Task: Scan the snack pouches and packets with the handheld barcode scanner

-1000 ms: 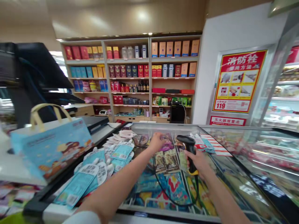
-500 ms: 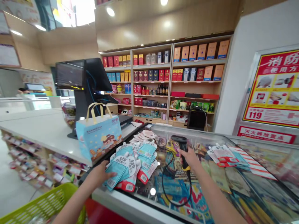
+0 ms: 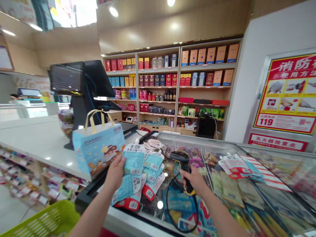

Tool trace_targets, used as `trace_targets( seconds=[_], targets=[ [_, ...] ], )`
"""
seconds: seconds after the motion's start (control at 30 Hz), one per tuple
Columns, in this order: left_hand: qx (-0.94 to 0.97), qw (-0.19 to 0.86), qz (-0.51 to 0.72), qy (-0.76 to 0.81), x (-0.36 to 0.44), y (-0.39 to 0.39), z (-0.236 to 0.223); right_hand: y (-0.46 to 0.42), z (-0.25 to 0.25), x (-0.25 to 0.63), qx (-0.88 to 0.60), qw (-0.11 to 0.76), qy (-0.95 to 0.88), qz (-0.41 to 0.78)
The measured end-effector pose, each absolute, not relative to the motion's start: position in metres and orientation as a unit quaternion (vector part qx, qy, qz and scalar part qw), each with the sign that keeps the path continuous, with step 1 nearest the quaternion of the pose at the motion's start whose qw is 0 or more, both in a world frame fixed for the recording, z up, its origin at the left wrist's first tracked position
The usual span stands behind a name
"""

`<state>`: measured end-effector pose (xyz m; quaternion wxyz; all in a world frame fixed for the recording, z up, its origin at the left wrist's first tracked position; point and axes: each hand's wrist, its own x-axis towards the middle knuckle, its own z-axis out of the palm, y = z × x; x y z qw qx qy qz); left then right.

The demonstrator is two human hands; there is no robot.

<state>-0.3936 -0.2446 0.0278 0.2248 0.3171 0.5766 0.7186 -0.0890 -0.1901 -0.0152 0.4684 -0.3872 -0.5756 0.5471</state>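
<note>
My left hand (image 3: 117,173) grips the edge of a blue-and-white spouted drink pouch (image 3: 134,160), held upright with its printed front and barcode toward me. Under and beside it lies a pile of similar pouches (image 3: 152,168), blue ones and red-and-white ones, on the glass top of a freezer. In my right hand (image 3: 191,177) is a black-and-yellow barcode scanner (image 3: 181,156), its head turned left toward the pouches. A black cord (image 3: 168,210) loops down from its handle over the glass.
A blue paper bag (image 3: 98,148) with yellow handles stands on the white counter (image 3: 44,131) at left, by a checkout monitor (image 3: 74,79). A green basket (image 3: 46,220) is at lower left. More pouches (image 3: 234,166) lie right on the freezer glass (image 3: 222,144).
My left hand has gone from the middle of the freezer to the pile at left and lifted a pouch. The scanner has shifted left and lower. My view has swung left.
</note>
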Motion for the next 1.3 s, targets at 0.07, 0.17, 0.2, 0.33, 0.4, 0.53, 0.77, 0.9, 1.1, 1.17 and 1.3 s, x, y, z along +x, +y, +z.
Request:
trace_targets(
  seconds=[0.07, 0.17, 0.2, 0.33, 0.4, 0.53, 0.77, 0.9, 1.1, 1.17, 1.3],
  targets=[
    [0.339, 0.271, 0.744, 0.508, -0.357, -0.204, 0.033, -0.194, -0.012, -0.091, -0.372, 0.468, -0.575, 0.559],
    [0.355, 0.271, 0.759, 0.473, -0.308, -0.144, 0.029, -0.197, -0.006, -0.090, -0.361, 0.478, -0.575, 0.557],
    [0.362, 0.260, 0.756, 0.479, -0.296, -0.128, 0.024, -0.198, -0.004, -0.089, -0.360, 0.483, -0.574, 0.555],
    [0.376, 0.199, 0.739, 0.522, -0.276, -0.090, -0.007, -0.198, -0.001, -0.088, -0.384, 0.487, -0.562, 0.547],
    [0.375, 0.183, 0.735, 0.535, -0.279, -0.083, -0.022, -0.198, -0.003, -0.089, -0.407, 0.473, -0.562, 0.543],
    [0.349, 0.193, 0.746, 0.533, -0.287, -0.079, -0.038, -0.200, -0.006, -0.092, -0.422, 0.441, -0.584, 0.535],
    [0.344, 0.194, 0.748, 0.533, -0.288, -0.074, -0.042, -0.202, -0.006, -0.092, -0.429, 0.435, -0.590, 0.528],
    [0.360, 0.175, 0.741, 0.539, -0.286, -0.077, -0.040, -0.202, -0.006, -0.090, -0.430, 0.428, -0.585, 0.538],
    [0.365, 0.174, 0.734, 0.546, -0.284, -0.082, -0.035, -0.203, -0.005, -0.090, -0.420, 0.420, -0.598, 0.538],
    [0.367, 0.166, 0.729, 0.554, -0.284, -0.083, -0.034, -0.203, -0.004, -0.090, -0.420, 0.419, -0.599, 0.538],
    [0.376, 0.154, 0.720, 0.563, -0.284, -0.083, -0.034, -0.202, -0.004, -0.091, -0.430, 0.424, -0.590, 0.535]
  ],
)
